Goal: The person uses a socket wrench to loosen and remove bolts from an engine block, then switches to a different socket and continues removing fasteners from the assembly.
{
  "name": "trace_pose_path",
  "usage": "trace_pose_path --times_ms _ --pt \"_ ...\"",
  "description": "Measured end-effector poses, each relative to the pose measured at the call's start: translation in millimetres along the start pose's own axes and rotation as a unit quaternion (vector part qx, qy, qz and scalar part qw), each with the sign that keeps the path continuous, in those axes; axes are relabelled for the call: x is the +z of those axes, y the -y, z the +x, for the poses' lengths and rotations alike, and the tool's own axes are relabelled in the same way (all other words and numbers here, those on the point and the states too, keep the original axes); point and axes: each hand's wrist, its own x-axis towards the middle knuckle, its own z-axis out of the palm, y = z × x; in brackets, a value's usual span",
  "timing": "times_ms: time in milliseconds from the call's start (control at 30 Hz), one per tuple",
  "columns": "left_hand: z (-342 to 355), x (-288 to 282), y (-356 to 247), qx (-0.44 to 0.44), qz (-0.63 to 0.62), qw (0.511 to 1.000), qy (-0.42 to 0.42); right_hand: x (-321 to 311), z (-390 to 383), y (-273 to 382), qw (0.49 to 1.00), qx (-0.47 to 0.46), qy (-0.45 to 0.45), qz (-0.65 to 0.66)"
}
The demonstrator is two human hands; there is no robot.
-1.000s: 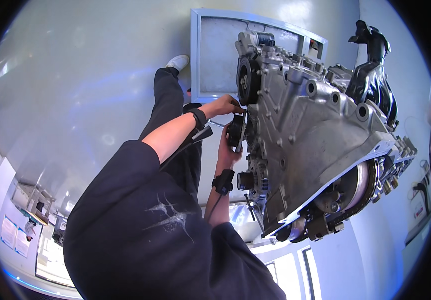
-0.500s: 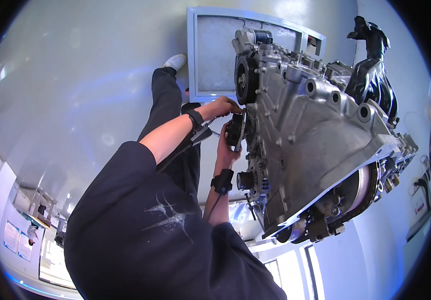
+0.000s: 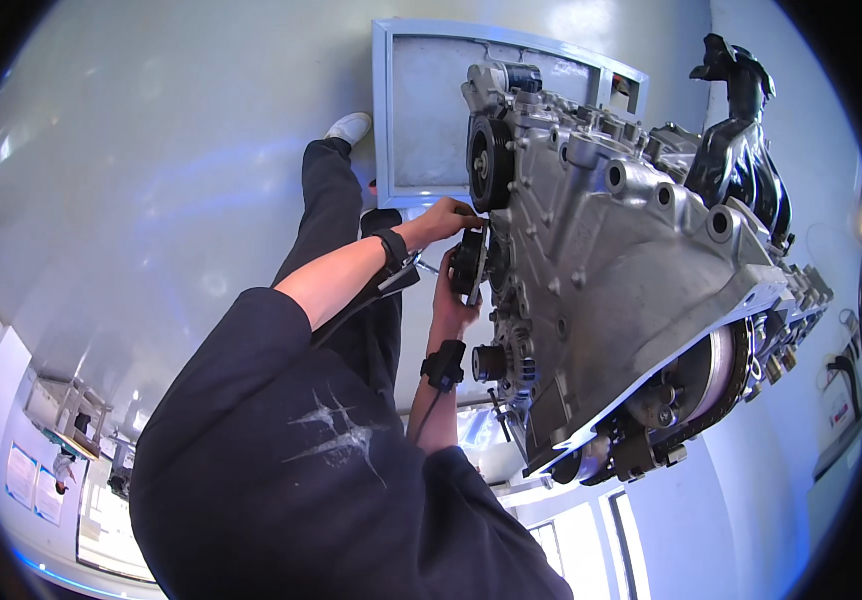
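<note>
A black ribbed pulley with a metal flange [image 3: 468, 262] sits against the front side of a large grey engine [image 3: 611, 230]. My right hand [image 3: 451, 298] grips this pulley from below, thumb and fingers round its edge. Bent over the pulley's upper rim are the closed fingers of my left hand [image 3: 448, 218]; whatever is between their tips is hidden. Above the hands a larger black pulley [image 3: 491, 163] is fixed on the engine. Below them sticks out the small dark pulley of an alternator [image 3: 489, 362]. A thin metal rod [image 3: 427, 264] shows between my wrists.
A light-blue metal frame [image 3: 384, 120] stands on the floor beyond the engine. Black curved ducting [image 3: 746, 150] rises at the engine's far right. Strapped devices with cables sit on both wrists. A workbench [image 3: 66, 405] stands far to the left.
The engine has shifted very slightly left in view. My left hand's fingers have moved a little at the pulley's upper rim; my right hand keeps its hold.
</note>
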Motion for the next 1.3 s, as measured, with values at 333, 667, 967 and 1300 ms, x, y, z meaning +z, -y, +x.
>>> trace_pose_path --times_ms 333,667,967,1300 --pt "4 2 7 0.045 -0.028 0.998 -0.036 2 -2 0 1.0 0.02 -0.001 -0.007" --pt "-7 6 1 0.045 -0.079 0.996 -0.025 1 3 6 0.999 0.016 -0.021 -0.027" --pt "-12 16 6 0.043 -0.128 0.989 -0.058 1 -1 7 0.999 0.026 0.002 -0.037" --pt "-3 8 16 0.053 -0.072 0.995 -0.049 -1 2 4 0.999 0.025 -0.001 -0.029"
